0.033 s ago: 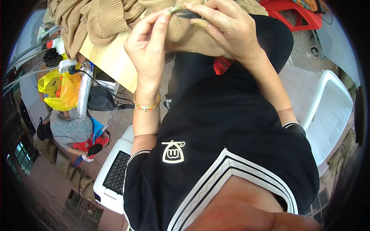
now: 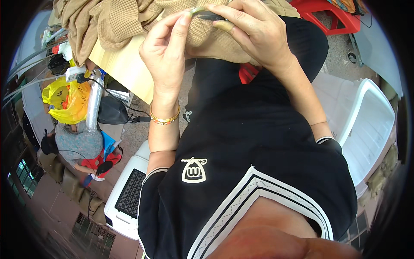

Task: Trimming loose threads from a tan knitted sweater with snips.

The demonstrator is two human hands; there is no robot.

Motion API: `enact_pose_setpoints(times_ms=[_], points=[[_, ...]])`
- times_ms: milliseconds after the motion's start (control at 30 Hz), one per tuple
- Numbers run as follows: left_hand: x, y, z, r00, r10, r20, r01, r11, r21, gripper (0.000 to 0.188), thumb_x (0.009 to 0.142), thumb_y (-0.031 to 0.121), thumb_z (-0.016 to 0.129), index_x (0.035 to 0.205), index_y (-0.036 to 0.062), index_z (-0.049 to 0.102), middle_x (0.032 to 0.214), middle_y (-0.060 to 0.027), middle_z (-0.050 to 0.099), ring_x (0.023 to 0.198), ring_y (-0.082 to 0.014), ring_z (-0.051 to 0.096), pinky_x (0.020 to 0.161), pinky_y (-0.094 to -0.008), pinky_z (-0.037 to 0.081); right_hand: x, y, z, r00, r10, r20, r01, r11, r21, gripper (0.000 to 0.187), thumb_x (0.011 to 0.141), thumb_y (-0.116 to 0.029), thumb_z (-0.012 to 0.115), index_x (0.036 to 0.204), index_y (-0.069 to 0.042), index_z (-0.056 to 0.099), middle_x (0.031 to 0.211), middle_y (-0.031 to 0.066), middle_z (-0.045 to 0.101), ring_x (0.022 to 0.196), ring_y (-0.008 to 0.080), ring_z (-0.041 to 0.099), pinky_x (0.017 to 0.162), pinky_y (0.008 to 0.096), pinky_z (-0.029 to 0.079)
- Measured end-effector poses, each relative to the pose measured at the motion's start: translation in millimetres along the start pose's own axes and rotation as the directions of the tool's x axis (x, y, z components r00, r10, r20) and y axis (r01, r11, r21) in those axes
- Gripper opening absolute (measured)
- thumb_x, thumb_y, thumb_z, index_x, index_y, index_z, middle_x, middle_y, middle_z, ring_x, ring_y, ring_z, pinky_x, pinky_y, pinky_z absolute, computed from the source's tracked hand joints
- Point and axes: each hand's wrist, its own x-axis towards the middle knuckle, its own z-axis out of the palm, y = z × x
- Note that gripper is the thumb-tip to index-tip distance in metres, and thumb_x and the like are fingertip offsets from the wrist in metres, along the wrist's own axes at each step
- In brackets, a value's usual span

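Near the top edge, my left hand (image 2: 165,52) is closed, thumb and forefinger pinching at a raised fold of a tan knitted garment (image 2: 199,36). A pale green strip (image 2: 197,9) shows at the forefinger's tip; what it is I cannot tell. Just to the right, my right hand (image 2: 265,36) is closed around a small dark pointed tool (image 2: 209,17), its tip directed at the left fingertips. Its exact kind is hidden by the fingers. A yellowish cover or patch is on the right thumb. The garment drapes over my lap below both hands.
More tan knitwear (image 2: 118,23) is heaped on a pale wooden board (image 2: 118,64). A red plastic stool (image 2: 340,21) and a white plastic tub (image 2: 366,125) are on the right. At left are a yellow bag (image 2: 71,103), a power cord, a white box (image 2: 127,198) and a seated person (image 2: 79,140).
My hands, the knit and the dark tool hold nearly the same place. The seated person at left has shifted very slightly.
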Motion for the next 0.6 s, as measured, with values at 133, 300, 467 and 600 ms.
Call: enact_pose_setpoints(times_ms=[133, 300, 467, 600], points=[[-1, 0, 1, 1.000, 0.012, 0.014, -0.012, 0.999, 0.032, 0.017, 0.096, 0.006, 0.069, 0.110, -0.0024, 0.074, 0.095, -0.0035, 0.074, 0.085, -0.0049, 0.064, 0.077, -0.0177, 0.049, 1, -1, 0, 1.000, 0.012, -0.002, -0.012, 0.999, 0.033, 0.035, 0.080, -0.015, 0.079, 0.114, -0.009, 0.073, 0.084, 0.0055, 0.061, 0.073, 0.0227, 0.061, 0.060, 0.0326, 0.050], [-1, 3, 7, 1.000, 0.011, 0.019, -0.012, 1.000, 0.028, 0.016, 0.096, 0.006, 0.069, 0.109, -0.0020, 0.075, 0.094, -0.0022, 0.074, 0.084, -0.0039, 0.062, 0.075, -0.0172, 0.048, -2, 36, 36, 0.861, -0.315, -0.400, 0.362, 0.931, 0.046, 0.033, 0.081, -0.016, 0.079, 0.112, -0.008, 0.073, 0.084, 0.0059, 0.062, 0.073, 0.0224, 0.062, 0.060, 0.0326, 0.050], [0, -1, 3, 0.993, -0.086, 0.076, 0.089, 0.995, -0.034, 0.020, 0.097, 0.007, 0.067, 0.114, -0.0028, 0.073, 0.105, -0.0067, 0.074, 0.094, -0.0082, 0.066, 0.087, -0.0206, 0.050, 1, 27, 22, 0.979, -0.137, -0.151, 0.169, 0.960, 0.223, 0.028, 0.085, -0.009, 0.076, 0.111, -0.004, 0.072, 0.091, 0.0098, 0.065, 0.078, 0.0245, 0.064, 0.067, 0.0310, 0.052], [12, -12, -8, 0.986, -0.133, 0.103, 0.141, 0.987, -0.077, 0.023, 0.098, 0.006, 0.065, 0.118, -0.0030, 0.071, 0.110, -0.0082, 0.073, 0.100, -0.0093, 0.066, 0.090, -0.0210, 0.050, -3, 10, 5, 0.957, 0.273, 0.102, -0.270, 0.702, 0.659, 0.035, 0.092, -0.003, 0.070, 0.125, 0.005, 0.062, 0.112, 0.0100, 0.066, 0.098, 0.0146, 0.063, 0.084, 0.0284, 0.050]])
